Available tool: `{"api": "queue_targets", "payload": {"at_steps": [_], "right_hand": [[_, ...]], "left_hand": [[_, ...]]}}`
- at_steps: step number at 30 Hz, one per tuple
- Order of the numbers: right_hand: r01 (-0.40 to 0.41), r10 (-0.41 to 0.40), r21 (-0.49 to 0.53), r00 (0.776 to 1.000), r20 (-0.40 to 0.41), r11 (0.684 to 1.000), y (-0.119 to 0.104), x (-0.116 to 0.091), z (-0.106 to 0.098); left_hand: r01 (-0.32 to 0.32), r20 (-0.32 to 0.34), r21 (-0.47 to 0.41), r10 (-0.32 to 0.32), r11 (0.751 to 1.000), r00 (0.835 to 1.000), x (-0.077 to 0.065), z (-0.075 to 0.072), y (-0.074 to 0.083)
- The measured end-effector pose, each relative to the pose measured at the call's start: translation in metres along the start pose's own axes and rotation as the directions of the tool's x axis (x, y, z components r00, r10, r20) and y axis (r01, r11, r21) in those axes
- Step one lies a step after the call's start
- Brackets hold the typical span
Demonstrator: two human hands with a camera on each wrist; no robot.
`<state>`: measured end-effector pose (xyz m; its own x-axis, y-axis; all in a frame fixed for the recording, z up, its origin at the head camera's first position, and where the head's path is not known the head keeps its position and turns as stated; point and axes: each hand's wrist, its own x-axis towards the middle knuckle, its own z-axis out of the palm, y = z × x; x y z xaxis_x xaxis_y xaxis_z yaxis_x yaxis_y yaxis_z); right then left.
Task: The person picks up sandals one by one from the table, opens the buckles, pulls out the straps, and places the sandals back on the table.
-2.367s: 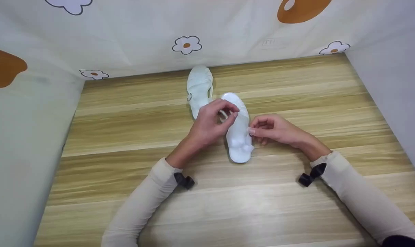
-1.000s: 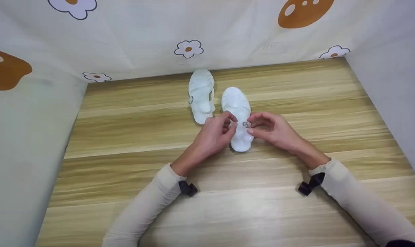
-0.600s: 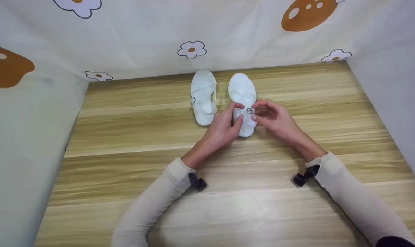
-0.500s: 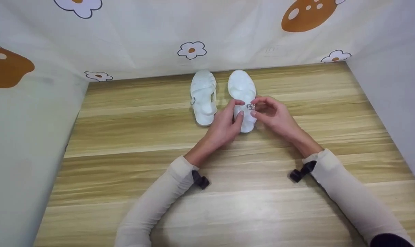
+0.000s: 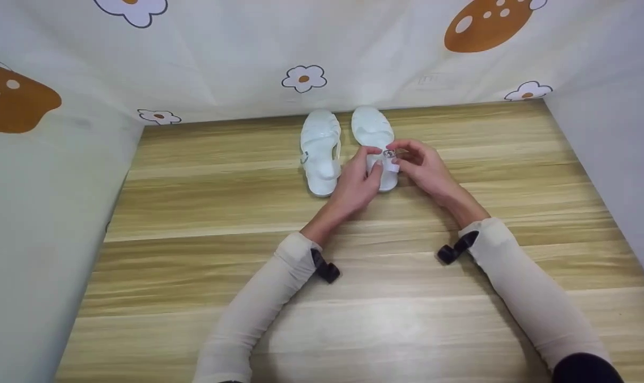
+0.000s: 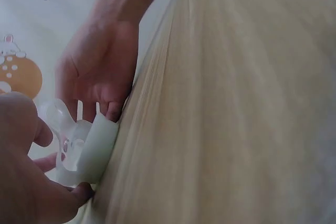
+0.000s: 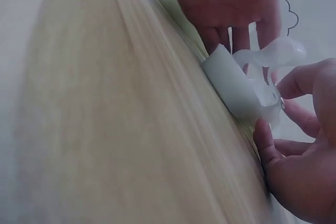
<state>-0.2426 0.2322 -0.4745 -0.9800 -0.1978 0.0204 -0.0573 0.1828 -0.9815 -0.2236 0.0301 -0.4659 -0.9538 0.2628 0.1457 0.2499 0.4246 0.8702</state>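
Two white jelly-style sandals lie on the wooden surface, toes toward the back. The right sandal [image 5: 374, 123] has both hands at its heel half. My left hand [image 5: 356, 183] holds its inner side, thumb and index finger curled at the strap. On the outer side my right hand [image 5: 428, 167] pinches the sandal by the strap near a small metal buckle [image 5: 389, 153]. In the left wrist view the upright heel [image 6: 97, 148] stands between the fingers of both hands. The left sandal [image 5: 320, 133] lies untouched, its buckle on the outer side.
A pale curtain [image 5: 236, 64] with flowers and brown shapes rises right behind the sandals' toes. A pale side wall [image 5: 609, 122] bounds the right. The wood-grain surface [image 5: 396, 308] stretches toward the person. A black camera mount sits on each wrist.
Both hands have moved the right sandal away from the person, toward the curtain, so it now lies level beside the left one. The left sandal has stayed in place.
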Motion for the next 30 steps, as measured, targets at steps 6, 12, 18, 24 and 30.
{"api": "queue_targets", "payload": {"at_steps": [6,12,18,24,30], "right_hand": [[0.000,0.000,0.011,1.000,-0.002,1.000,0.002,0.000,-0.002],[0.013,-0.013,0.020,1.000,-0.007,1.000,0.001,0.001,0.000],[0.022,-0.023,-0.033,0.999,-0.037,0.999,-0.006,-0.001,0.002],[0.113,-0.122,-0.086,0.987,-0.108,0.990,-0.022,-0.005,0.011],[0.263,-0.304,-0.239,0.940,-0.152,0.935,-0.047,-0.015,0.028]], "left_hand": [[0.038,0.008,-0.071,-0.037,0.997,0.999,0.001,0.002,-0.001],[0.002,-0.036,-0.041,-0.004,0.999,0.999,-0.002,0.001,0.004],[-0.067,-0.027,-0.031,0.066,0.997,0.997,-0.012,-0.006,0.020],[-0.181,-0.114,-0.122,0.167,0.976,0.979,-0.016,-0.028,0.032],[-0.235,-0.244,-0.218,0.180,0.947,0.953,-0.013,-0.053,0.034]]}}
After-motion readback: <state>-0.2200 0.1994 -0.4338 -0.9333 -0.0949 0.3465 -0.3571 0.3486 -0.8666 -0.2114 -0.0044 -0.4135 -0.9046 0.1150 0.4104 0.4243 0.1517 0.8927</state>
